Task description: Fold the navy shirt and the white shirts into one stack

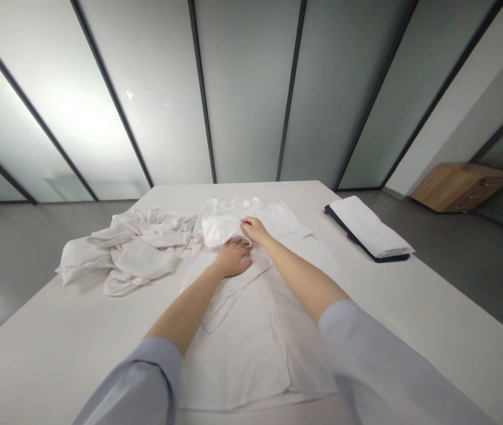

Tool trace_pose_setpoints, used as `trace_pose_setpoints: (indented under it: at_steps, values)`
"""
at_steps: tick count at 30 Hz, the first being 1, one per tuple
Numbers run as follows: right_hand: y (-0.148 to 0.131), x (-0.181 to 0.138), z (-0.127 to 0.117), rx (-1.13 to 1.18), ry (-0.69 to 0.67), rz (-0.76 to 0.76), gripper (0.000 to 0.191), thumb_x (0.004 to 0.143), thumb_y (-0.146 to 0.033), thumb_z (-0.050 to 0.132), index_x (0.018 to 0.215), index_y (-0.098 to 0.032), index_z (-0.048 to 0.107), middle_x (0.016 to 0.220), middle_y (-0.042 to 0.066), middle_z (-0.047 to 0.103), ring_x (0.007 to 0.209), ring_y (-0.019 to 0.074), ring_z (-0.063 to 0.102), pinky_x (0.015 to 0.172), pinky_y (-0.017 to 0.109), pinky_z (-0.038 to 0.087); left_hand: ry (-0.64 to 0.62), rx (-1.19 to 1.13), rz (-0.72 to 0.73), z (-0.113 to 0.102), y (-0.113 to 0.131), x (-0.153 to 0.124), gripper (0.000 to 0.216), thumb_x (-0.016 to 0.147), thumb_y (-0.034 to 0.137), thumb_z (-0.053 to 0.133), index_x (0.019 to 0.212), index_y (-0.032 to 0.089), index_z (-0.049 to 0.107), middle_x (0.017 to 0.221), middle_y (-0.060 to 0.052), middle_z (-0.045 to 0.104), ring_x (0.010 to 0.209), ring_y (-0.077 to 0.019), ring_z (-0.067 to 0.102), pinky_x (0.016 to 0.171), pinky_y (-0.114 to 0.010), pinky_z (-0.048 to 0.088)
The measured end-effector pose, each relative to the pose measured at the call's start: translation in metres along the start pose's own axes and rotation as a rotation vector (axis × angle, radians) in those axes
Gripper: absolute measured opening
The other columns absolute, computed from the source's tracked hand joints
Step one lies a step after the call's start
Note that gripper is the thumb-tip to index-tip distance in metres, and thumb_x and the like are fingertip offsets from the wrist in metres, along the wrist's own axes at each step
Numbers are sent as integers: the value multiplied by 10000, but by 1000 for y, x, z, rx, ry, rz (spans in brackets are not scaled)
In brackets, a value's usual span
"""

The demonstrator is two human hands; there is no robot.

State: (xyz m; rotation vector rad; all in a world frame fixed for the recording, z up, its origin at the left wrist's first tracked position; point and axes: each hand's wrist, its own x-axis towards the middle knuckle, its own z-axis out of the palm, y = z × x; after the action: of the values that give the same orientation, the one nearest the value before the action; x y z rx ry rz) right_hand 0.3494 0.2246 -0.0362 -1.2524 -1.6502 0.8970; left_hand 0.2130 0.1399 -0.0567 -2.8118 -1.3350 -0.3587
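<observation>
A long white garment (242,354), which looks like a coat with pockets, lies spread on the table in front of me. On its far part rests a crumpled, shiny, see-through plastic bag (220,227). The fingertips of my right hand (255,229) pinch the bag's near right edge. My left hand (232,260) lies palm down on the garment, its fingers stretched forward and apart. Their tips are partly covered by the edge of the plastic.
A loose heap of white cloth (140,254) lies to the left on the white table (437,330). To the right, a folded white cloth (369,227) sits on a dark folded one (391,258). Frosted glass panels (247,88) and a wooden cabinet (459,186) stand beyond.
</observation>
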Motion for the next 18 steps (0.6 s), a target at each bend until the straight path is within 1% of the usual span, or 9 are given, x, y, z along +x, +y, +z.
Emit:
trace_pose_setpoints:
  at_steps: [2, 5, 6, 8, 10, 11, 13, 16, 18]
  values:
    - [6, -3, -18, 177, 107, 12, 92, 707, -252, 472, 696, -215, 555, 682, -26, 602, 729, 156, 572, 741, 283, 463, 11, -21, 11, 1, -3, -1, 420, 872, 420, 499, 1237, 232, 586, 1375, -87, 533, 1297, -259, 436, 1128, -458, 252]
    - [22, -16, -60, 508, 254, 41, 91, 657, -294, 471, 602, -231, 436, 615, -27, 536, 680, 153, 548, 687, 269, 463, 61, -33, -37, 0, -5, -1, 353, 856, 371, 523, 1151, 193, 600, 1413, -118, 479, 1292, -254, 438, 1093, -421, 326]
    - [28, -23, -77, 563, 282, 57, 119, 655, -310, 474, 592, -232, 408, 607, -22, 531, 678, 158, 551, 687, 272, 468, 91, -28, -63, -1, -6, -1, 343, 841, 350, 539, 1133, 179, 594, 1420, -128, 467, 1302, -257, 426, 1094, -415, 328]
    - [42, -39, -110, 601, 354, 109, 139, 685, -355, 465, 629, -236, 420, 628, -4, 562, 705, 176, 575, 716, 291, 482, 173, 4, -146, -4, -7, 0, 365, 808, 300, 562, 1144, 158, 568, 1448, -145, 429, 1344, -269, 374, 1124, -422, 285]
    - [53, -55, -138, 542, 379, 182, 196, 757, -424, 422, 725, -238, 473, 684, 22, 615, 764, 199, 609, 747, 311, 493, 245, 58, -252, -6, -10, 1, 474, 771, 258, 578, 1229, 151, 521, 1503, -147, 356, 1403, -285, 280, 1159, -443, 203]
    - [57, -63, -149, 482, 377, 215, 252, 793, -462, 390, 799, -237, 502, 730, 34, 640, 798, 207, 624, 757, 317, 496, 252, 82, -297, -7, -12, 1, 552, 752, 252, 588, 1286, 150, 486, 1529, -145, 315, 1425, -296, 232, 1168, -457, 166]
    - [63, -74, -162, 331, 348, 245, 363, 838, -517, 351, 978, -235, 531, 872, 56, 676, 879, 216, 640, 778, 324, 500, 182, 103, -356, -6, -17, 1, 671, 737, 271, 594, 1375, 160, 419, 1548, -139, 284, 1438, -318, 194, 1169, -490, 130]
    - [67, -83, -160, 67, 261, 185, 470, 837, -520, 438, 1211, -243, 508, 1155, 82, 644, 1025, 221, 616, 854, 340, 484, 2, 75, -376, -4, -22, 0, 619, 801, 315, 517, 1401, 198, 420, 1503, -120, 382, 1396, -308, 303, 1154, -511, 164]
    - [67, -83, -147, -127, 177, 115, 546, 808, -489, 537, 1297, -249, 490, 1303, 93, 575, 1118, 229, 575, 934, 357, 447, -38, 63, -375, -3, -25, 0, 555, 839, 310, 465, 1388, 227, 448, 1475, -101, 430, 1355, -281, 376, 1143, -497, 208]
